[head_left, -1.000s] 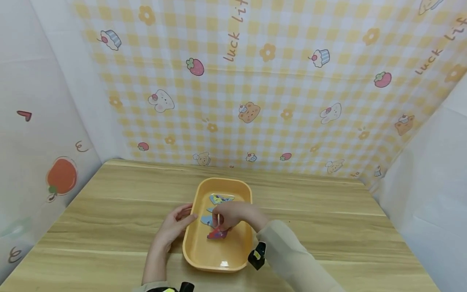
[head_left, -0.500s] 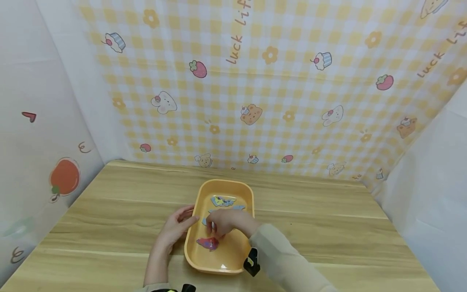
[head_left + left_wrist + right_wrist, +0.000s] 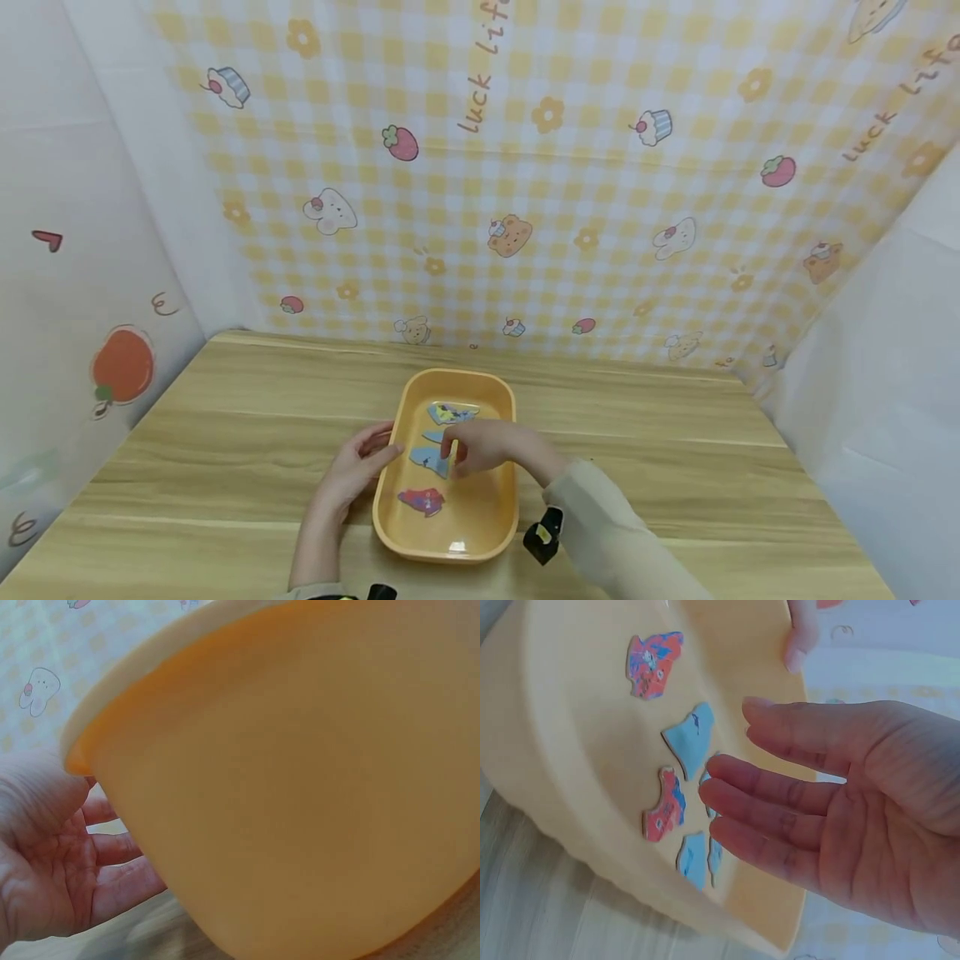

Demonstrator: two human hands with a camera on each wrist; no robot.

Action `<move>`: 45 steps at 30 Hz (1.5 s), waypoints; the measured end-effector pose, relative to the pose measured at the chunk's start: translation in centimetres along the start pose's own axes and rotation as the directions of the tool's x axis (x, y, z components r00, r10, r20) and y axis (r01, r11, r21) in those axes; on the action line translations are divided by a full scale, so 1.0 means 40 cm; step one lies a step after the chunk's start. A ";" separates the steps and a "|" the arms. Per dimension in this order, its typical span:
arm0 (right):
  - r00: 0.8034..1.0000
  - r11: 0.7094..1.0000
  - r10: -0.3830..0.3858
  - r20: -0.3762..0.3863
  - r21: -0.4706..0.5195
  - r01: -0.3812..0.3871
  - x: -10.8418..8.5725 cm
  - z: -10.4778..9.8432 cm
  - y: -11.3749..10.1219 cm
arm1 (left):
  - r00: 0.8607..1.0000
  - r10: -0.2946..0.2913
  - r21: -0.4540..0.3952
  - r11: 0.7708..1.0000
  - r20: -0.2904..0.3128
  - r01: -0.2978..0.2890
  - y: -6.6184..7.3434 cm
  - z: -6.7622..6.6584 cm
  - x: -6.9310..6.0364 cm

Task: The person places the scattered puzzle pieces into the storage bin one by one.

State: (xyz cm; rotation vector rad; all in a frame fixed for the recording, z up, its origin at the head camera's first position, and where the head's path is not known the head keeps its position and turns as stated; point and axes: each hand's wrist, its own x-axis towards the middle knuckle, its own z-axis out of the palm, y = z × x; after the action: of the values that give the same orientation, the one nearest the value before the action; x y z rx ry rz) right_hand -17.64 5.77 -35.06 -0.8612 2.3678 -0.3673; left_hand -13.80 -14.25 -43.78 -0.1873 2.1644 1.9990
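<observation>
A deep yellow plastic tray point(image 3: 480, 521) holds several flat, irregular puzzle pieces. My left hand point(image 3: 354, 468) grips its left side, with the thumb over the rim and the fingers against the outer wall point(image 3: 300, 780). Inside the tray, my right hand point(image 3: 832, 802) hovers over the pieces with fingers nearly straight and nothing held. Toward the near end lies a red-purple piece point(image 3: 422, 501). A light blue piece point(image 3: 430, 462) sits beside the right fingertips; farther back is a yellow-and-blue one point(image 3: 452, 413). The right wrist view also shows another red piece point(image 3: 665, 806), partly hidden from the head camera.
The tray stands on a wood-grain table point(image 3: 660, 433). A yellow checked cloth point(image 3: 555, 183) hangs behind it, with white cloth at both sides. Black wrist cameras point(image 3: 543, 536) sit on the sleeves.
The right hand first held the red-purple piece, then let it go toward the tray's near left. It has since moved back and right, off the pieces. The left hand keeps its place.
</observation>
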 end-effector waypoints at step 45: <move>0.960 0.954 0.272 -0.071 0.152 -0.259 -0.204 0.038 0.190 | 1.000 -0.020 0.020 1.000 -0.002 0.020 -0.001 0.000 0.001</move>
State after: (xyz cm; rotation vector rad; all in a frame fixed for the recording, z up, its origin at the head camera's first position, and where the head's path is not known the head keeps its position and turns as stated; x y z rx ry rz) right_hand -15.42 16.74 -36.03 -0.4609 2.4668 -0.4659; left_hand -13.82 -14.27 -43.81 -0.2072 2.1735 1.9664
